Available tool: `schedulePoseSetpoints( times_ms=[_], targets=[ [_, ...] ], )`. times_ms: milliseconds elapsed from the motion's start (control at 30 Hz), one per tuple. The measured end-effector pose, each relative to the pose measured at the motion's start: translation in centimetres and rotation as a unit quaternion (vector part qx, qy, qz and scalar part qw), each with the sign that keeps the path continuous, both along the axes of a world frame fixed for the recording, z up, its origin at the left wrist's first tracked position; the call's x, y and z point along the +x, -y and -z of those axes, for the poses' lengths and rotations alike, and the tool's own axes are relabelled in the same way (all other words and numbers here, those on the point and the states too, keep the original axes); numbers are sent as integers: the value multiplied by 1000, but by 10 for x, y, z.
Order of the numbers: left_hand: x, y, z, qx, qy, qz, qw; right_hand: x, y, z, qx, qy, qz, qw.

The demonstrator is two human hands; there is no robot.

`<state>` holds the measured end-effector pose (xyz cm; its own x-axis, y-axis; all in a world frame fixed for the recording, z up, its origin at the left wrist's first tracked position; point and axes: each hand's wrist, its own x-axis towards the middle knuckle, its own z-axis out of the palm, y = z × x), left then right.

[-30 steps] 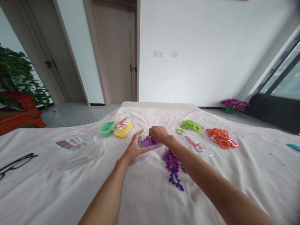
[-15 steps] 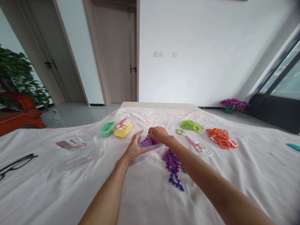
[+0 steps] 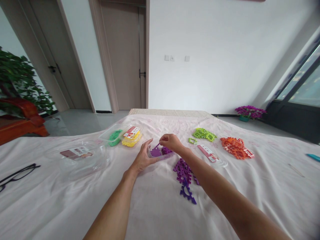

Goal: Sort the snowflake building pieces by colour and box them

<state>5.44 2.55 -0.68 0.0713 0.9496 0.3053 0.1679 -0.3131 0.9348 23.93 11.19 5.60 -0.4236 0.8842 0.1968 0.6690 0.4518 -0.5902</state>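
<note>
A clear plastic box (image 3: 163, 158) with purple toothed building pieces (image 3: 155, 152) inside stands in front of me. My left hand (image 3: 143, 157) clasps its left side, thumb along the near wall and fingers at the far side. Over the box, my right hand (image 3: 171, 141) pinches a thin purple piece (image 3: 157, 146), which tilts down to the left; my fingers cover part of it. A loose heap of purple pieces (image 3: 182, 169) lies on the cloth below my right wrist, with a darker violet piece (image 3: 187, 194) at its near end.
On the left are green pieces (image 3: 115, 137) in a clear box, a lidded box of yellow pieces (image 3: 131, 136), a large clear lid (image 3: 80, 156) and eyeglasses (image 3: 21, 173). Rightward lie lime pieces (image 3: 203, 133), a labelled lid (image 3: 210, 154) and orange pieces (image 3: 235, 147).
My right hand has risen slightly from the box, and a thin purple piece now shows in its fingers. The left hand keeps its place on the box.
</note>
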Motion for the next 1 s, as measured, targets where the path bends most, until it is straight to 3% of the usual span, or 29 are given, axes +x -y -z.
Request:
schedulePoseSetpoints(
  times_ms=[133, 333, 567, 800, 1000],
  targets=[
    [-1, -2, 4, -4, 4, 9, 1000, -1, 4, 3, 0, -27, 5, 1000],
    [0, 0, 1, -10, 9, 3, 1000, -3, -1, 5, -60, -20, 43, 997],
    [0, 1, 1, 3, 7, 0, 1000, -6, 2, 3, -10, -6, 55, 998],
    [0, 0, 4, -16, 24, -2, 1000, 10, -6, -6, -28, -30, -4, 999],
    [2, -1, 4, -10, 8, -14, 1000, 13, 2, -30, 79, 34, -53, 995]
  ],
)
